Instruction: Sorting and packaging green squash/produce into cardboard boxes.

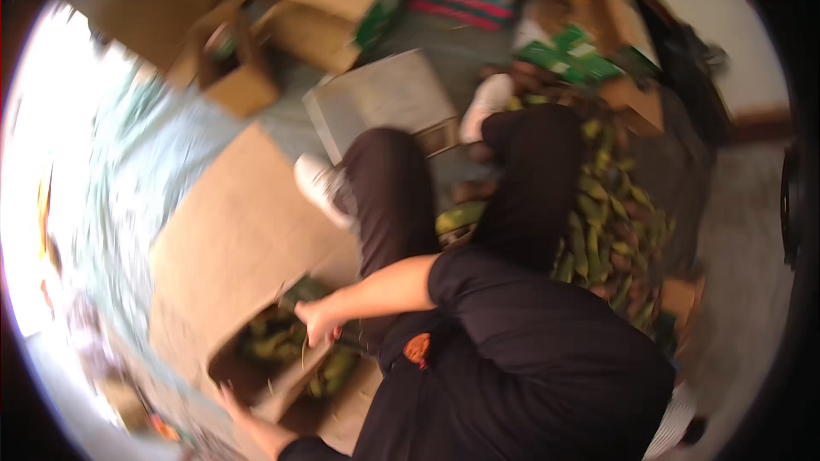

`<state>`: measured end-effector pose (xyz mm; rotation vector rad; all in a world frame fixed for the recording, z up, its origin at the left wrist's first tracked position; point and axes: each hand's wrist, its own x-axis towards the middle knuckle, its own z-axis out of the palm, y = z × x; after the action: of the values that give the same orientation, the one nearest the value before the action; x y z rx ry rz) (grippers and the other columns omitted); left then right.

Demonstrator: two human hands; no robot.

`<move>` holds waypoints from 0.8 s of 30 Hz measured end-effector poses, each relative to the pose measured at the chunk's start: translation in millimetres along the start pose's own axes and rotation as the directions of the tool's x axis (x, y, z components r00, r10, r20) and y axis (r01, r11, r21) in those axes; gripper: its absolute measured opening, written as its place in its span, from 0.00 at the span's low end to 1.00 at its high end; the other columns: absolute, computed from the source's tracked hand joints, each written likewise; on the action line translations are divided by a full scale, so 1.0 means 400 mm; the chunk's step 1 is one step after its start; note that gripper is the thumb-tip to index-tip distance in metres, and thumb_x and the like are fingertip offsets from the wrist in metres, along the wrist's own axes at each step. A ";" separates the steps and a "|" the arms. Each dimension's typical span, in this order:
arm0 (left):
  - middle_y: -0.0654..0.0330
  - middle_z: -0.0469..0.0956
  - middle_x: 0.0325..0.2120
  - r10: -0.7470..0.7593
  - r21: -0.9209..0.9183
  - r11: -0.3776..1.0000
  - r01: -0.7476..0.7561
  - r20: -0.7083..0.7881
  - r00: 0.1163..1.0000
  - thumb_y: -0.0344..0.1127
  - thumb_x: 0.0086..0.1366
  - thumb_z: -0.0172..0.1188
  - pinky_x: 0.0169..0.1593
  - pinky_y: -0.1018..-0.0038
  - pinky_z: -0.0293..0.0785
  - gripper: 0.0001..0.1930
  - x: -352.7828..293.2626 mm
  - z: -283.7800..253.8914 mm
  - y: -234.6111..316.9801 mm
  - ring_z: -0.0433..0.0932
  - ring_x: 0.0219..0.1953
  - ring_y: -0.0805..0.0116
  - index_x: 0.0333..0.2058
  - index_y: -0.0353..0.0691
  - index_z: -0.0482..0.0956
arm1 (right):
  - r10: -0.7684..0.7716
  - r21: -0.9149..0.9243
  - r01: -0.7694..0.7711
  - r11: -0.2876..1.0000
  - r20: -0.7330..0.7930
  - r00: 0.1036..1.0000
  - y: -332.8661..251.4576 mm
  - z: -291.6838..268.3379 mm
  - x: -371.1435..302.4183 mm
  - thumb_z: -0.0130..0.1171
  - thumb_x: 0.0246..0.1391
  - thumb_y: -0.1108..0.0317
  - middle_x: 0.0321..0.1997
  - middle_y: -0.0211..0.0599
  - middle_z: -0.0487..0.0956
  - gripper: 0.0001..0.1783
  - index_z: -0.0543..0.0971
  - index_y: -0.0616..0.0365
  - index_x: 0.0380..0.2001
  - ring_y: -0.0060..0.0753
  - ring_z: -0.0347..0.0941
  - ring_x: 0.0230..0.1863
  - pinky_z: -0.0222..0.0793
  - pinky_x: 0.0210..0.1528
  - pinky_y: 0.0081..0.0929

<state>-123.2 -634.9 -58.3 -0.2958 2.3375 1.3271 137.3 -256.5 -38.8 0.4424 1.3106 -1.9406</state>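
Dark shirt (530, 358) fills the foreground as a person bends over an open cardboard box (248, 239) of green bananas (273, 343). Left hand (232, 399) grips the box's near rim, fingers curled; right hand (318, 324) is clenched on a flap. More bananas lie piled at right (606, 230).

bananas (282, 343) in box (224, 239)

I take this for a produce packing or storage room: flattened and open cardboard boxes (248, 230) crowd the grey floor (453, 60), printed green-and-white cartons (564, 51) lie stacked, and a loose heap of green bananas (606, 230) sprawls beside them.
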 end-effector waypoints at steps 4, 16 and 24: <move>0.47 0.69 0.50 0.203 0.435 0.856 -0.278 0.211 0.956 0.42 0.64 0.47 0.49 0.61 0.71 0.21 0.105 0.281 0.186 0.69 0.52 0.56 0.51 0.34 0.69 | -0.206 -0.227 0.203 0.952 0.011 0.978 -0.037 -0.046 -0.042 0.52 0.44 0.73 0.28 0.44 0.76 0.29 0.63 0.61 0.54 0.35 0.76 0.21 0.68 0.17 0.28; 0.48 0.67 0.52 0.528 0.383 0.663 -0.643 0.370 0.765 0.37 0.64 0.49 0.54 0.63 0.64 0.18 -0.139 0.603 0.501 0.66 0.53 0.57 0.51 0.35 0.69 | -0.810 -0.319 0.800 0.508 -0.494 0.317 -0.145 -0.336 -0.721 0.53 0.50 0.70 0.32 0.37 0.78 0.15 0.73 0.66 0.41 0.22 0.73 0.29 0.69 0.33 0.22; 0.50 0.70 0.45 0.708 0.117 0.360 -0.926 0.612 0.352 0.27 0.59 0.51 0.55 0.64 0.61 0.15 -0.415 1.041 0.719 0.67 0.50 0.56 0.46 0.31 0.72 | -0.431 -0.444 0.701 0.558 -0.877 -0.213 0.188 -0.499 -1.191 0.55 0.51 0.68 0.30 0.32 0.76 0.15 0.73 0.64 0.42 0.20 0.72 0.29 0.67 0.32 0.18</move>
<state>21.7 -134.3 52.7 1.4827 2.2429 0.9260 486.7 90.7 133.9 1.7900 2.5179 -2.6836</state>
